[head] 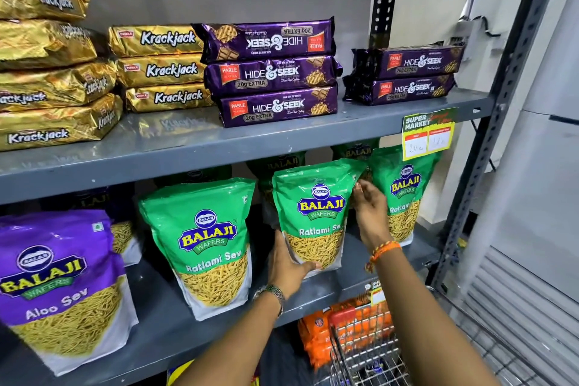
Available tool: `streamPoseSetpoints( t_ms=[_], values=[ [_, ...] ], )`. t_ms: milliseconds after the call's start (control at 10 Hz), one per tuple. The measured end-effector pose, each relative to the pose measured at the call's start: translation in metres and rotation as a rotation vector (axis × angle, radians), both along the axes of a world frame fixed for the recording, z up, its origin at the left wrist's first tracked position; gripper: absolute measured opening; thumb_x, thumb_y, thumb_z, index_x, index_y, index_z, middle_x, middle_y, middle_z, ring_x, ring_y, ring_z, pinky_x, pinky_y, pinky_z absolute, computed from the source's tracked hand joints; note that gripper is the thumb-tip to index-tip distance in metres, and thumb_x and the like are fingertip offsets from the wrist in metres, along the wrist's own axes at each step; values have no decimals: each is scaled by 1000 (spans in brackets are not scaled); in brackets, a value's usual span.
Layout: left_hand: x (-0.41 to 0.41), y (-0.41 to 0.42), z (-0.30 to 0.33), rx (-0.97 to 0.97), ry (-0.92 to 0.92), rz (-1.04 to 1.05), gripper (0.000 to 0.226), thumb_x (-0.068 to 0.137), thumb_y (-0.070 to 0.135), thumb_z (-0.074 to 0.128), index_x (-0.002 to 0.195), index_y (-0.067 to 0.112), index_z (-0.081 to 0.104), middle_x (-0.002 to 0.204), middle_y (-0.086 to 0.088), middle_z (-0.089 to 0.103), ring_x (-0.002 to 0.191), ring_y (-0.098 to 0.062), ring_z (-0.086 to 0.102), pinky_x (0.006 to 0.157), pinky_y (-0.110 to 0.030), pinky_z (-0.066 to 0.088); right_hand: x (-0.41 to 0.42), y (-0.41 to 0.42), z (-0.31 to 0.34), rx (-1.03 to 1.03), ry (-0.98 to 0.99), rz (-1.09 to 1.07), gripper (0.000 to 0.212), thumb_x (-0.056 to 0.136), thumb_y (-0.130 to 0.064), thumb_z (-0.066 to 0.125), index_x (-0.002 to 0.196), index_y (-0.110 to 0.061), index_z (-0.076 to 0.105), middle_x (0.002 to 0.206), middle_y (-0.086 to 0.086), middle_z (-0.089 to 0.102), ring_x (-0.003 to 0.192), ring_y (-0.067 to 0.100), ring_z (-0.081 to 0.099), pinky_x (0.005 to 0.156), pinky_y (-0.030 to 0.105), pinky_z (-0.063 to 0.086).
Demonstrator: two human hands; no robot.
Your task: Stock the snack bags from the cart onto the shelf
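Observation:
A green Balaji Ratlami Sev bag (pixel 316 213) stands upright on the grey middle shelf (pixel 175 332). My left hand (pixel 289 266) grips its lower left corner, thumb on the front. My right hand (pixel 371 213) holds its right edge near the top. Another green Ratlami Sev bag (pixel 206 244) stands to its left and one more (pixel 404 194) to its right. A purple Aloo Sev bag (pixel 59 285) stands at the far left. The wire cart (pixel 366 354) sits at the bottom right, below my right forearm.
The upper shelf (pixel 188 147) carries gold Krackjack packs (pixel 163 69) and purple Hide & Seek packs (pixel 272 72). A price tag (pixel 427 131) hangs on its edge. Orange packets (pixel 316 338) lie on the shelf below. A perforated upright (pixel 488 147) bounds the right side.

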State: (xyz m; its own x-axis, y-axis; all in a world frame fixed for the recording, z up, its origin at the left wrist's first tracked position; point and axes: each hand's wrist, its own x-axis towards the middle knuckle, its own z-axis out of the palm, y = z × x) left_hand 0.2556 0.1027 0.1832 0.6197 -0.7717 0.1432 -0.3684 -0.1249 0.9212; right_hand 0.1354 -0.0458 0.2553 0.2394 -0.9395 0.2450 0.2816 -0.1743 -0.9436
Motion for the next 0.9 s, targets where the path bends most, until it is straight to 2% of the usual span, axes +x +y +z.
streamPoseSetpoints(
  t_ms=[100,200,300,400,500,600,700,800,900],
  values=[
    [0,-3,-2,-25,-17,16,99,51,22,95,133,25,40,118,14,63,109,-9,61,89,-21,49,9,-12,16,-21,39,-81,21,100,6,45,96,-6,63,80,0,62,70,9,54,67,24,46],
    [0,-2,-5,-32,-11,26,98,51,24,95,132,28,40,115,16,63,106,-7,62,82,-13,50,8,-19,17,57,-67,-93,31,98,5,45,83,-16,61,67,-6,56,58,6,49,53,20,41],
    [-1,-3,-7,-34,-16,37,96,52,24,94,131,29,39,115,15,63,107,-8,63,81,-13,49,4,-14,11,53,-106,-76,32,99,-2,48,79,-22,61,64,-9,55,54,6,48,47,18,40],
    [-1,-2,-8,-26,-2,28,96,53,23,94,132,30,38,117,14,63,110,-11,62,86,-22,51,8,-5,7,-73,-29,-83,27,101,-5,50,85,-25,60,77,-6,60,67,7,51,60,20,44],
    [-1,-2,-9,-30,-4,32,98,54,22,93,135,29,37,120,13,64,111,-10,62,90,-22,52,14,-7,14,-94,0,-172,22,100,-3,52,91,-21,60,85,-8,62,78,7,56,71,15,48],
    [-6,-3,-8,-27,-2,42,97,56,19,93,134,31,36,114,20,61,107,-5,60,76,-1,42,19,-10,19,-99,48,-228,14,99,-5,54,106,-12,63,90,-10,65,85,7,59,70,1,48],
    [-5,-3,-5,-39,18,28,95,57,16,92,129,36,35,111,25,59,107,-6,62,69,6,40,18,-12,21,-98,57,-222,16,99,-6,55,112,-5,64,97,-2,67,89,11,60,69,0,47],
    [-11,12,1,-65,51,-6,107,55,17,93,140,32,29,123,25,58,117,-7,59,82,0,44,12,2,19,-72,82,-244,22,101,-8,54,119,1,62,110,9,66,100,18,60,83,15,51],
    [-14,26,4,-87,64,-15,118,59,19,91,152,27,19,134,37,40,128,1,43,97,-2,35,9,18,18,-52,65,-307,26,102,-9,51,122,3,60,118,16,66,106,20,58,91,28,48]
  ],
)
